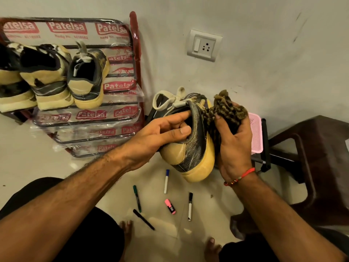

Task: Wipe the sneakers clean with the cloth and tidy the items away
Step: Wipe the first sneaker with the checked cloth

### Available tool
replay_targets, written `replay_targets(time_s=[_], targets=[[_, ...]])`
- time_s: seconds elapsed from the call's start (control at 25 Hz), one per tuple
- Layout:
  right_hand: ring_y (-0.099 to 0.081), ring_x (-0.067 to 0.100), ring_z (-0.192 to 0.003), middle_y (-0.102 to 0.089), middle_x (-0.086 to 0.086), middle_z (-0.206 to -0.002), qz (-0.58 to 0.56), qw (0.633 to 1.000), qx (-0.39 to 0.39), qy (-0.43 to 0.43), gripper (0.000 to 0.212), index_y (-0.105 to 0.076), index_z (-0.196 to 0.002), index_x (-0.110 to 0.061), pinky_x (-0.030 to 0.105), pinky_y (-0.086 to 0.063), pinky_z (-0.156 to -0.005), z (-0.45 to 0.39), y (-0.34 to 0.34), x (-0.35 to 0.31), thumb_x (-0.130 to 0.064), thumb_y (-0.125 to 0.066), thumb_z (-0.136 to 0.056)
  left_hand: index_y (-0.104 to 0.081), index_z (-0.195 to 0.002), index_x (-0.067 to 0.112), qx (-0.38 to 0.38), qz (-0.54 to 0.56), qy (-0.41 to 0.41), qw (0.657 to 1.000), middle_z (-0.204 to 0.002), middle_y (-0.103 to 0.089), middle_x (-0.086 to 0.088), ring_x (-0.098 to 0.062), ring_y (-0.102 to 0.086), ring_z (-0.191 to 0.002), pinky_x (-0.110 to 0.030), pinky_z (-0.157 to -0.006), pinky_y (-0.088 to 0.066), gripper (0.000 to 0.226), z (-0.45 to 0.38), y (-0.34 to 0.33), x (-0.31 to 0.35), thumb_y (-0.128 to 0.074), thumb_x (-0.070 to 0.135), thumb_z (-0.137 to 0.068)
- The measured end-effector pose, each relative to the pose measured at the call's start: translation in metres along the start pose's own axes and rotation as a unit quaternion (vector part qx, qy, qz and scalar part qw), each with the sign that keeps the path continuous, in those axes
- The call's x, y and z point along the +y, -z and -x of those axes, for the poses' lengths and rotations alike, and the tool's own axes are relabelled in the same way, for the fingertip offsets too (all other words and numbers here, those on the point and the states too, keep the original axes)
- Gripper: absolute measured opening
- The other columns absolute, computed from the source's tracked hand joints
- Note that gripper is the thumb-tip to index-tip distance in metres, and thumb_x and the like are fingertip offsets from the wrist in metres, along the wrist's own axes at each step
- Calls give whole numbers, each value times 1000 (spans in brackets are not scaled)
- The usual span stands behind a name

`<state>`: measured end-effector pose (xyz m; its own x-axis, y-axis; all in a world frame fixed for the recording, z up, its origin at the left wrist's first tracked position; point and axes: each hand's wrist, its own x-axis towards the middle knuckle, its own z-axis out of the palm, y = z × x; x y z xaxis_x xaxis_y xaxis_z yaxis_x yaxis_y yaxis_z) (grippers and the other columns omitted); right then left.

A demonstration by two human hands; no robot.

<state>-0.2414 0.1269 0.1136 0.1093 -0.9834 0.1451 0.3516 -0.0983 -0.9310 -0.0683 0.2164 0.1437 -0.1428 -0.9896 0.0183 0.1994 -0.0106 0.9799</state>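
From the head camera, the left hand (160, 135) grips a sneaker (190, 140) by its heel collar — fingers tucked inside the opening, thumb pressed on the outside of the collar. The sneaker hangs in the air above the floor (28, 157), heel toward the camera and yellowed sole turned to the right, laces loose at the top. The right hand (234, 142) is curled round a bunched brown patterned cloth (224, 110), held against the sneaker's right side, touching the upper near the sole; the cloth sticks out above the fingers. A red thread bracelet (239, 176) circles that wrist.

Three more sneakers (54, 76) stand heel-out on the top shelf of a red metal shoe rack (136, 53) wrapped in printed plastic, by the wall at upper left, so four sneakers show in all.

On the floor below the held sneaker lie five pens: a blue-capped white marker (166, 181), a green marker (137, 198), a black pen (144, 219), a black-capped white marker (190, 206) and a short pink highlighter (170, 206) — all apart from one another except the green marker and black pen, whose ends nearly meet.

A pink basket (255, 133) sits behind the right hand, beside a dark brown plastic stool (321, 148). One wall socket (204, 45) shows above.
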Motion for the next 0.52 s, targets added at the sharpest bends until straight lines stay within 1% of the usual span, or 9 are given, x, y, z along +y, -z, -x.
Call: replay_targets(time_s=[0.12, 0.16, 0.24, 0.28, 0.32, 0.36, 0.4, 0.48, 0.52], targets=[[-59, 25, -123, -65, 8, -128, -5, 999, -34, -3, 44, -51, -132, -4, 47, -45, -107, 3, -2, -3, -3, -65, -91, -53, -142, 22, 3, -44, -2, 999, -89, -57, -1, -11, -57, -90, -21, -86, -51, 57, -2, 6, 0, -65, 13, -87], [-60, 24, -122, -65, 7, -127, -20, 999, -31, -10, 43, -50, -132, -4, 44, -47, -105, 6, -3, -3, -1, -64, -91, -54, -143, 19, 16, -52, 3, 998, -91, -58, -9, -17, -59, -92, -24, -90, -52, 58, -3, 7, 0, -66, 14, -87], [-62, 24, -120, -66, 8, -126, -67, 997, -5, -38, 44, -50, -133, -5, 39, -51, -99, 12, -8, -1, 2, -62, -91, -56, -140, 15, 56, -85, -3, 995, -100, -63, -25, -28, -64, -102, -37, -103, -52, 56, -6, 5, -4, -69, 19, -87], [-62, 25, -119, -66, 9, -126, -92, 994, 11, -57, 45, -50, -134, -5, 39, -52, -97, 16, -11, 2, 3, -62, -91, -59, -138, 16, 80, -125, -20, 989, -100, -67, -22, -27, -67, -102, -40, -103, -53, 53, -7, 2, -7, -70, 26, -87], [-63, 28, -118, -66, 11, -126, -116, 990, 27, -74, 47, -49, -136, -5, 42, -52, -98, 19, -13, 4, 3, -61, -91, -62, -134, 18, 109, -186, -48, 975, -95, -71, -12, -20, -69, -97, -39, -96, -56, 50, -7, -2, -10, -70, 37, -88], [-62, 30, -118, -65, 13, -127, -140, 986, 40, -87, 48, -48, -137, -5, 44, -52, -99, 21, -14, 6, 3, -60, -92, -66, -130, 18, 145, -264, -83, 950, -89, -72, -2, -13, -68, -92, -34, -89, -56, 50, -6, -6, -12, -66, 50, -90], [-62, 31, -118, -64, 14, -128, -161, 981, 47, -94, 49, -48, -138, -5, 45, -52, -99, 21, -15, 6, 3, -60, -92, -69, -126, 15, 184, -350, -125, 910, -87, -71, 2, -12, -66, -90, -32, -85, -54, 58, -4, -9, -16, -56, 61, -92], [-62, 31, -118, -63, 15, -129, -184, 978, 50, -90, 48, -48, -138, -4, 43, -52, -98, 20, -17, 4, 4, -59, -92, -72, -120, 12, 235, -484, -187, 822, -86, -63, 1, -18, -55, -89, -36, -83, -45, 78, 0, -14, -18, -31, 73, -97], [-62, 31, -119, -63, 15, -129, -188, 977, 52, -81, 48, -49, -137, -4, 43, -52, -99, 17, -16, 3, 4, -59, -92, -74, -118, 16, 250, -534, -196, 783, -89, -58, 2, -19, -49, -92, -39, -85, -39, 83, 2, -16, -17, -20, 75, -97]])
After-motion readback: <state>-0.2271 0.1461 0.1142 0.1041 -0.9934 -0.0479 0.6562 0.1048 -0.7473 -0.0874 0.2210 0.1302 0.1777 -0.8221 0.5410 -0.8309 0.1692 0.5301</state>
